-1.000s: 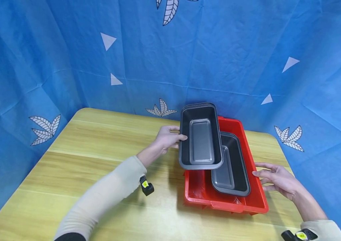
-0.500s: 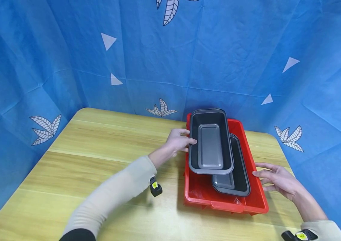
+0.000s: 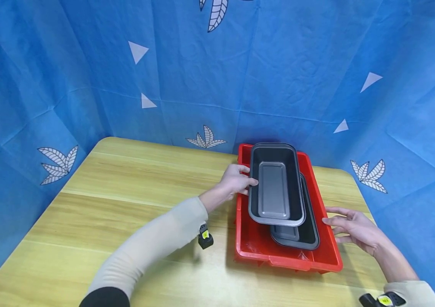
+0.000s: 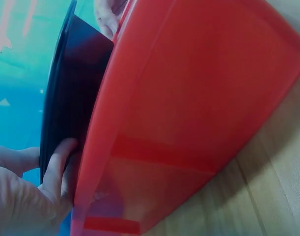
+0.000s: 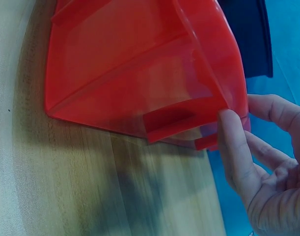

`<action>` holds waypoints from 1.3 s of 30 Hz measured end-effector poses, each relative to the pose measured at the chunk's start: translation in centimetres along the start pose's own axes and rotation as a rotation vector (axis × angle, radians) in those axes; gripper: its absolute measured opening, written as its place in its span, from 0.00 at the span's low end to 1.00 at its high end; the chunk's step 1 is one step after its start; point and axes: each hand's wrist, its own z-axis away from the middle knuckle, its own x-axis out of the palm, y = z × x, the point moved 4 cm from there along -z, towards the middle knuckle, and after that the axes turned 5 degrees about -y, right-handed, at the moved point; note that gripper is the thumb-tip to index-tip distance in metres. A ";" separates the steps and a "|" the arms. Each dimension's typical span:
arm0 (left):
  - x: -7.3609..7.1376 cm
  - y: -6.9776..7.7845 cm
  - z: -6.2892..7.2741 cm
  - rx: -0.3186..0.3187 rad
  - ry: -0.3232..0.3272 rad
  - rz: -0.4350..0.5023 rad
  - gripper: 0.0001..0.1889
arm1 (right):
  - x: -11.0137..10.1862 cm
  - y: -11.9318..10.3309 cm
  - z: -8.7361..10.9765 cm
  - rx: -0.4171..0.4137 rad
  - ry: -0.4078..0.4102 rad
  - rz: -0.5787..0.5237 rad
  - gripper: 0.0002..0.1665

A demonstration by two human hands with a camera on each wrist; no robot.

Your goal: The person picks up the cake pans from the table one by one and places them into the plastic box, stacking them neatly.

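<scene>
My left hand [image 3: 234, 181] pinches the left rim of a dark loaf pan [image 3: 274, 189], thumb on the inner side and fingers beneath. That pan hangs tilted over the red plastic bin [image 3: 290, 262]. Beneath it a second dark loaf pan [image 3: 310, 230] lies inside the bin, partly covered by the upper one. In the left wrist view, the fingers [image 4: 54, 169] press the held pan's outer wall, close above the bin's rim. My right hand [image 3: 355, 230] holds the bin's right rim, with fingertips [image 5: 231, 125] against the outer wall below the edge.
The bin stands on a wooden table [image 3: 125, 204], toward its right back part. Blue cloth [image 3: 187, 64] with leaf and triangle prints hangs behind and at both sides. A small black camera [image 3: 205, 236] sits on the left wrist.
My left hand has carried the upper loaf pan rightward and down, from over the bin's left edge to over its middle, covering more of the lower pan. The right hand has stayed at the rim.
</scene>
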 end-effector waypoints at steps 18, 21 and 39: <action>3.2 0.1 0.2 -0.047 -0.026 -0.110 0.27 | -0.1 -0.1 0.4 -0.032 -0.025 -0.028 0.42; 3.6 0.1 0.3 -0.050 -0.030 -0.120 0.27 | -0.2 -0.1 0.4 -0.029 -0.031 -0.031 0.41; 5.6 -0.4 0.4 -0.092 -0.032 -0.156 0.25 | -0.2 0.0 0.4 -0.002 -0.016 -0.001 0.44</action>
